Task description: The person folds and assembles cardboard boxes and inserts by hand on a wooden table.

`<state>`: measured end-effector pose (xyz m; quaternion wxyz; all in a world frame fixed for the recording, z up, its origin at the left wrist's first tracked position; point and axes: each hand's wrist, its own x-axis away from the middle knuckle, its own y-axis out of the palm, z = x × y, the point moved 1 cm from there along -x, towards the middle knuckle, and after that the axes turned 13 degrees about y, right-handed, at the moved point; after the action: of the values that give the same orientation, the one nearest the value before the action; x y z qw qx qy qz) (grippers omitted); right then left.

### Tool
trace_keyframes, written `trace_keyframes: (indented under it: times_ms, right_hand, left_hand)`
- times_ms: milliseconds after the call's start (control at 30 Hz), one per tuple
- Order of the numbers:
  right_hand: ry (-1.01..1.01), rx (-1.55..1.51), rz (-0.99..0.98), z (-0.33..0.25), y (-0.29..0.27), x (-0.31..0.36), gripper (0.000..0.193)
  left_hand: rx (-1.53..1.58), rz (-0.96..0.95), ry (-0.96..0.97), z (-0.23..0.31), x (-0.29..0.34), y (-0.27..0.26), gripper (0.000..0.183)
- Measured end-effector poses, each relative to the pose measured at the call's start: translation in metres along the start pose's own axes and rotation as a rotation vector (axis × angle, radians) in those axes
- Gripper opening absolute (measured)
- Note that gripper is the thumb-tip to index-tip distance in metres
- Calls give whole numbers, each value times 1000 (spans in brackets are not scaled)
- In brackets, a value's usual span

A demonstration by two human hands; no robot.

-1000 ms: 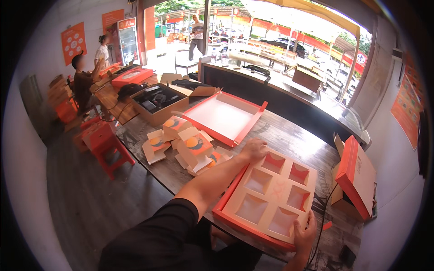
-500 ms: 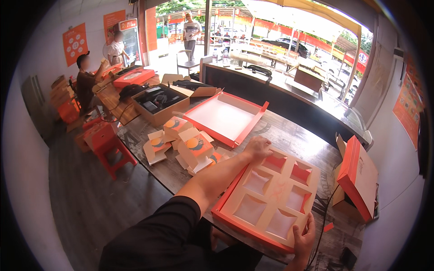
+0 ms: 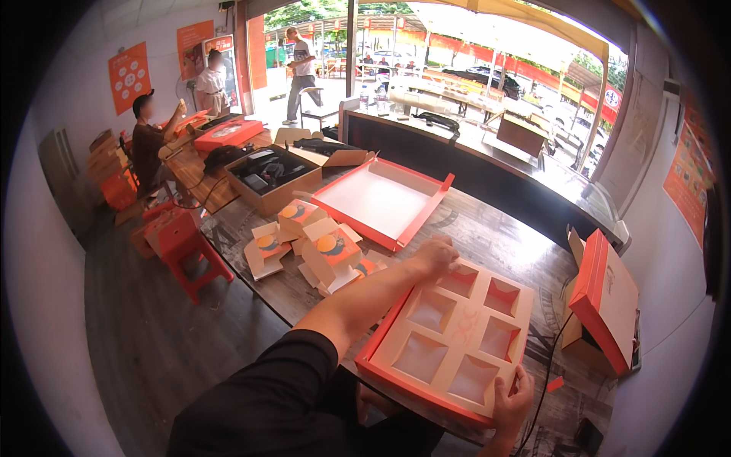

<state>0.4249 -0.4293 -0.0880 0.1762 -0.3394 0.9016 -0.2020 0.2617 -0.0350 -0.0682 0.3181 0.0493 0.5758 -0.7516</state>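
A shallow red box [image 3: 381, 352] lies slanted on the table in front of me, its near corner by the table edge. Inside it sits a tan cardboard insert [image 3: 466, 324] with several square wells, all of them empty. My left hand [image 3: 434, 257] is closed at the insert's far left corner, its fingertips partly hidden. My right hand [image 3: 514, 397] grips the near right corner, thumb against the rim and fingers round the outer side. Left of the box lie several small folded cartons [image 3: 332, 251] with an orange and dark print.
An open red tray-like lid [image 3: 377, 199] lies beyond the cartons. Behind it stands a brown carton [image 3: 272, 175] of black gear. To the right, a red-edged box [image 3: 605, 301] leans near a black cable [image 3: 550, 373]. A red stool [image 3: 186, 247] stands left; two people are at the far table.
The insert's far end sits slightly lower in the box, and my left hand has shifted a little downward with it. Outside, a standing person has moved left and turned.
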Motion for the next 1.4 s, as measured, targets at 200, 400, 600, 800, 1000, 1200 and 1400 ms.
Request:
trace_keyframes:
  times_ms: [200,400,600,800,1000,1200,1400]
  right_hand:
    - [-75,152,21,-12,2,3,53]
    - [-139,184,5,-25,5,2,56]
    - [-106,438,-116,-31,8,5,72]
    - [-148,539,-116,-22,14,2,75]
    - [-195,449,-248,-10,0,-1,83]
    - [-176,278,-652,-13,-36,-11,106]
    - [-157,377,-629,-30,-22,-10,99]
  left_hand:
    - [-100,3,222,27,-11,27,37]
    - [-217,-197,236,51,-7,53,77]
    - [-262,-366,208,59,-5,53,78]
    - [-198,-437,196,80,8,27,80]
    - [-204,-494,143,110,90,-23,91]
    - [-179,-466,112,92,119,-42,93]
    - [-197,-462,87,91,123,-42,94]
